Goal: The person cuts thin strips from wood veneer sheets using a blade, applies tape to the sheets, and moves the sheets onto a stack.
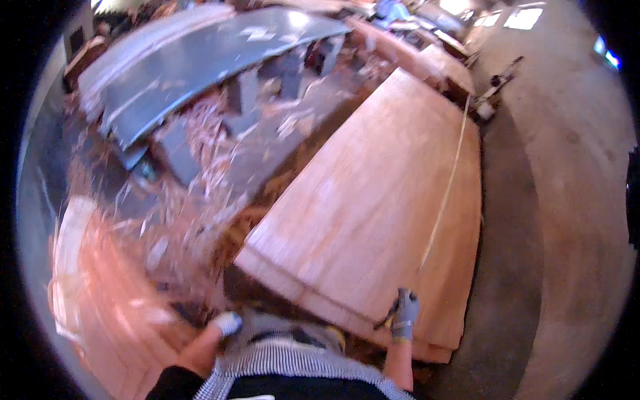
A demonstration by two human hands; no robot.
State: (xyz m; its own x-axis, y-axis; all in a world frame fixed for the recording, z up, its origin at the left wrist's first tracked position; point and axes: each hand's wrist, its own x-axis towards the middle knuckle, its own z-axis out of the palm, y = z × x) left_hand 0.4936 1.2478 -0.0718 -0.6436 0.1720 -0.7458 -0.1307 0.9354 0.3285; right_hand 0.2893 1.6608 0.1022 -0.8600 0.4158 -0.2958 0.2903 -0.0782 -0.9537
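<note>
My right hand (406, 316), in a grey glove, is closed on a dark tape measure (399, 301) over the near end of a plywood sheet (353, 200). The yellow tape blade (445, 200) runs out from near this hand, along the right side of the sheet, to its far right corner. The plywood lies on another sheet, whose edge shows along the near side. My left hand (229, 323), in a pale glove, is low beside my body, close to a stack of thin wood sheets (110, 293). Blur hides its fingers.
Torn veneer strips and wood scraps (210, 140) litter the floor to the left. A long grey metal-topped panel (220, 57) stands on blocks at the far left. Another wood stack (447, 67) lies beyond the plywood. Concrete floor (573, 200) extends along the right.
</note>
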